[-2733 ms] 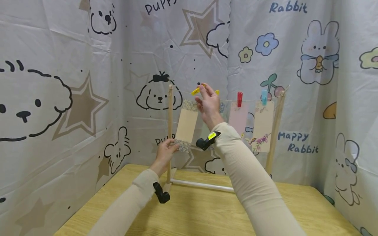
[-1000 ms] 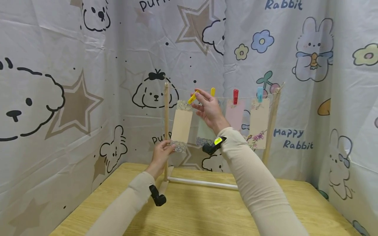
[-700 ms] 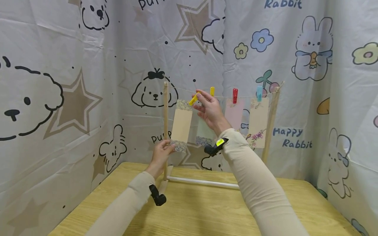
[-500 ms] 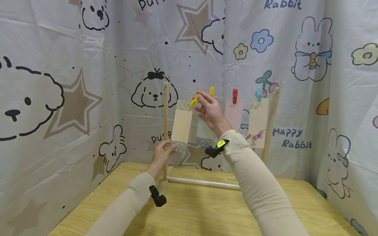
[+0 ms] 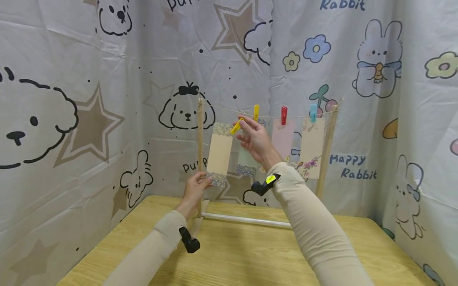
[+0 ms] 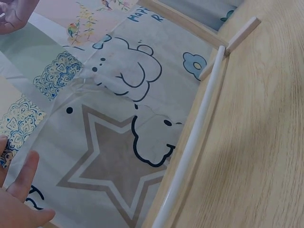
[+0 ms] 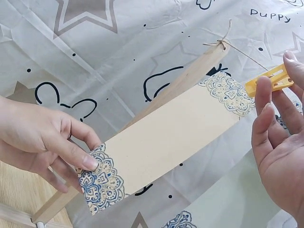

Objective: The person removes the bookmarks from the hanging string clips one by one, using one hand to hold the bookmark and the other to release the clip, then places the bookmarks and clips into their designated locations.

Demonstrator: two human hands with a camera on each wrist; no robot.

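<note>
Left hand (image 5: pixel 195 191): we pinch the beige card (image 5: pixel 219 154) at its patterned lower end, by the left edge.
Right hand (image 5: pixel 258 140): we hold a yellow clip (image 5: pixel 236 128) between thumb and fingers.
Clip tip: by the card's top right corner; touching or not, we cannot tell.
Top edge: below the string (image 5: pixel 223 108), open room between.
Side edges: narrow gaps to the post (image 5: pixel 200 147) and green card (image 5: pixel 246 157).

"Any words?"

"On the cloth (image 5: pixel 161 43), yes: "Happy Rabbit" (image 5: pixel 358 173) right of the right fingers (image 5: pixel 251 122), another "Rabbit" (image 5: pixel 342 4) higher, "pupp" (image 5: pixel 195 165) just above the left fingers (image 5: pixel 199 175), its end hidden. The right wrist view shows "puppy" (image 7: pixel 270 15) above the right fingers."

"And the yellow label (image 5: pixel 270 178) below them?"

"Too small to read."
</note>
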